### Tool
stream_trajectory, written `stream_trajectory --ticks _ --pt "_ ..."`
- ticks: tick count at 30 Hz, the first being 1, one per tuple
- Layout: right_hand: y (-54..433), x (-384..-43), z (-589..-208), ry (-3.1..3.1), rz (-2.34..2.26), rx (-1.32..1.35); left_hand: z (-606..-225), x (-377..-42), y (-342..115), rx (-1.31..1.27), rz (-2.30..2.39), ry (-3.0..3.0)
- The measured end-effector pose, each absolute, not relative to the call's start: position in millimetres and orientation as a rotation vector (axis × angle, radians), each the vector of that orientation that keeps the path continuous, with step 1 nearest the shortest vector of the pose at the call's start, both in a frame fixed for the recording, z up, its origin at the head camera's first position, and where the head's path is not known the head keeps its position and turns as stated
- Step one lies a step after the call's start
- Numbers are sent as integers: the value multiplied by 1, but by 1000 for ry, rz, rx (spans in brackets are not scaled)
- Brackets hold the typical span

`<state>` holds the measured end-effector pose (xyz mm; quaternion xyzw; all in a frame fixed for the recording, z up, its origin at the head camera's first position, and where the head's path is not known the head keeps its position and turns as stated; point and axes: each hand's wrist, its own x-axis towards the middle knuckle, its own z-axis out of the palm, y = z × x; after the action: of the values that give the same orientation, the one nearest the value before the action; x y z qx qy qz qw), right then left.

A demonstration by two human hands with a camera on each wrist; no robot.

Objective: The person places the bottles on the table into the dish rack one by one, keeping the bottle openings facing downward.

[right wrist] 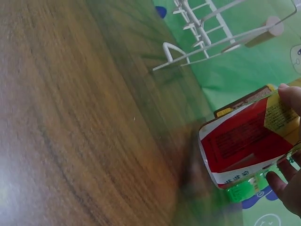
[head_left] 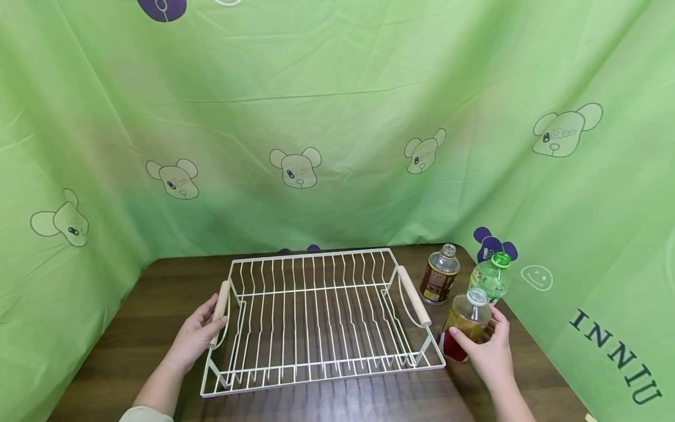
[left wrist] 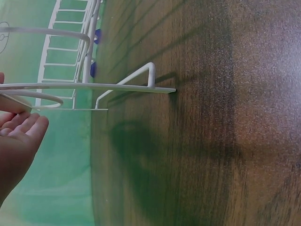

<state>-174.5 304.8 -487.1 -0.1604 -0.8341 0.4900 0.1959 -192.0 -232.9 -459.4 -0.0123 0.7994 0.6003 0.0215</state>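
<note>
A white wire dish rack (head_left: 323, 375) with pale wooden handles stands on the table. My left hand (head_left: 196, 332) holds its left wooden handle (head_left: 224, 298), thumb on top; in the left wrist view the fingertips (left wrist: 38, 126) are at the handle. To the right of the rack, my right hand (head_left: 491, 354) grips a clear bottle (head_left: 466, 319) without a cap, its label red and yellow. In the right wrist view the same bottle (right wrist: 244, 136) shows its red label panel. Whether its base touches the table, I cannot tell.
Behind the held bottle stand a brown-labelled clear bottle (head_left: 440, 275) and a green bottle (head_left: 490, 278), both without caps. The dark wooden table (head_left: 158, 293) meets a green curtain (head_left: 337, 211) with bear prints at the back and sides.
</note>
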Motion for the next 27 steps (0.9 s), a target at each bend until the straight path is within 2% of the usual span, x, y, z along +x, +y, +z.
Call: stream_trajectory --ticks 27 --pt "291 -187 -420 -2438 1254 -146 -461 -193 -230 -71 1834 2518"
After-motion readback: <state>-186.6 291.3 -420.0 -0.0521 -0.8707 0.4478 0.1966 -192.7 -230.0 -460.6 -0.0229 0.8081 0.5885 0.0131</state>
